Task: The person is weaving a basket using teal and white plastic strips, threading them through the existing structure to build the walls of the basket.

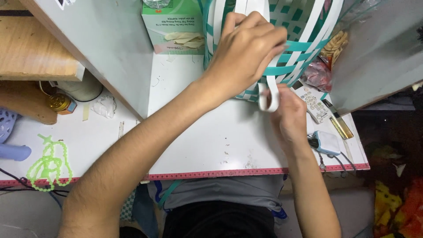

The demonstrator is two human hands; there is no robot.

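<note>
A basket woven of white and teal plastic strips stands at the far side of the white table. My left hand lies over its near wall, fingers curled around the woven strips. Below it my right hand pinches a loose white strip, which bends in a loop at the basket's lower edge. The base of the basket is hidden behind my left hand.
A green box of gloves stands left of the basket. A white remote control, a lighter and a small white-and-blue device lie at the right. Green beads and a gold-lidded jar sit at the left.
</note>
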